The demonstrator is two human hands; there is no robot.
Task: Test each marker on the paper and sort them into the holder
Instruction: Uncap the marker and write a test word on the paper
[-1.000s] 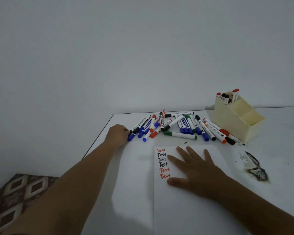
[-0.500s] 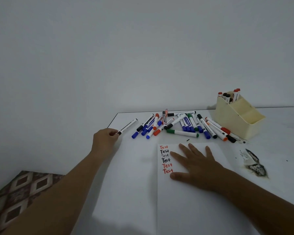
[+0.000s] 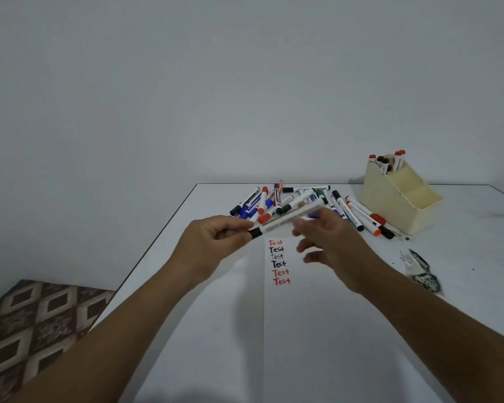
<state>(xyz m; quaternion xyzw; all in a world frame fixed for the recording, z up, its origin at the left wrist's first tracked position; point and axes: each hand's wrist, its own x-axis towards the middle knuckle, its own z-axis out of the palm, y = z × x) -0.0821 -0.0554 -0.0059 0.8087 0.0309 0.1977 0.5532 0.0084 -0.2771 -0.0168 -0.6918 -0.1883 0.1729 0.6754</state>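
The left hand [image 3: 213,239] is pinching a light, stiff black-capped marker [image 3: 285,221] by its cap end while the right hand [image 3: 329,239], fingers loosely spread at three o'clock, is closing on its barrel.

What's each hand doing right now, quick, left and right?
Left hand: pinches the black-capped marker at its cap end.
Right hand: off the paper, fingers relaxed, reaching for the marker's other end; grip cannot be told.

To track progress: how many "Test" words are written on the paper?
6, in one column at the top left of the paper: one red, three black below it, then two red. None seem hidden.
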